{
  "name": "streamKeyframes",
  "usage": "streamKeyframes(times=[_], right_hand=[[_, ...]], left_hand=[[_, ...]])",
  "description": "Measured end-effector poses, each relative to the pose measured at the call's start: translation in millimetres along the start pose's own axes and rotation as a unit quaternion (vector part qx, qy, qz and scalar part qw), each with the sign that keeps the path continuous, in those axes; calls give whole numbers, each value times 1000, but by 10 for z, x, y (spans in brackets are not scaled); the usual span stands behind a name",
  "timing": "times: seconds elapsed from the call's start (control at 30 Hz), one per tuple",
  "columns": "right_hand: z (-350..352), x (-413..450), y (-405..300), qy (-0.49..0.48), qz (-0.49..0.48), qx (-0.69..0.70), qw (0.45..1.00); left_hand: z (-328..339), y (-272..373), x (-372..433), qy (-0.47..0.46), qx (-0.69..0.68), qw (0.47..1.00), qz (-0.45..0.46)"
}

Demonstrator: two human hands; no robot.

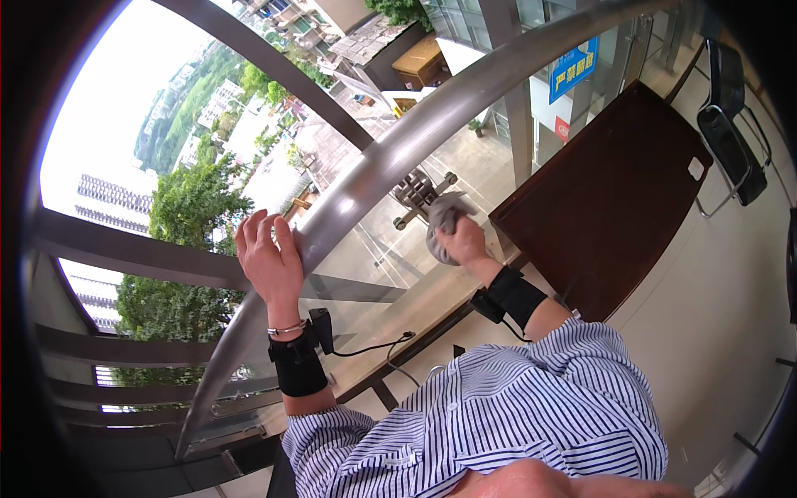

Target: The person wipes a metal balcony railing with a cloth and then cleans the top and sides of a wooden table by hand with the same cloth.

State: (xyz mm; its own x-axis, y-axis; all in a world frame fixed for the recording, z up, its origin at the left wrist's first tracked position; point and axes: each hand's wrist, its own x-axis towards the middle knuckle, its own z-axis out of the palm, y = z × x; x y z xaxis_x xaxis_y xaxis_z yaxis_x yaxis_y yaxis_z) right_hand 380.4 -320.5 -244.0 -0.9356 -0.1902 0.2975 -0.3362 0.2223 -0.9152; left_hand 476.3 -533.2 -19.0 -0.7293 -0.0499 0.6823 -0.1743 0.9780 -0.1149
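Observation:
A grey cloth [443, 225] is bunched under my right hand [464, 241], which holds it against the clear glass panel [373, 249] below the railing; the cloth's edge is blurred. Close to the cloth sits a metal glass-clamp fitting [416, 192] with several arms. My left hand [269, 252] rests on or beside the thick metal handrail [398, 149], its fingers apart and nothing in them. Whether the left palm presses on the rail is hidden.
A dark wooden table [604, 199] stands to the right, with a black chair [735, 137] beyond it. Cables [398, 342] lie near a ledge below my arms. A blue sign [574, 70] bears writing. Metal window bars [149, 249] run at the left.

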Motion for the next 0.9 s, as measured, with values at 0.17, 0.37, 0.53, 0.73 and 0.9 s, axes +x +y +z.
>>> streamKeyframes(times=[0.17,0.37,0.53,0.73,0.9], right_hand=[[-76,361,-158,77,24,71,994],[9,546,-334,47,-113,-30,992],[247,174,214,33,75,20,996],[-55,-826,1259,-76,168,-14,983],[-710,-1613,1142,-114,234,-21,965]], left_hand=[[-82,20,-17,-25,4,1000,5],[-117,20,-5,-16,-15,1000,4],[-98,49,11,-22,-32,999,-7],[-37,122,81,-32,-38,999,15],[-53,95,-44,-53,-23,996,-71]])
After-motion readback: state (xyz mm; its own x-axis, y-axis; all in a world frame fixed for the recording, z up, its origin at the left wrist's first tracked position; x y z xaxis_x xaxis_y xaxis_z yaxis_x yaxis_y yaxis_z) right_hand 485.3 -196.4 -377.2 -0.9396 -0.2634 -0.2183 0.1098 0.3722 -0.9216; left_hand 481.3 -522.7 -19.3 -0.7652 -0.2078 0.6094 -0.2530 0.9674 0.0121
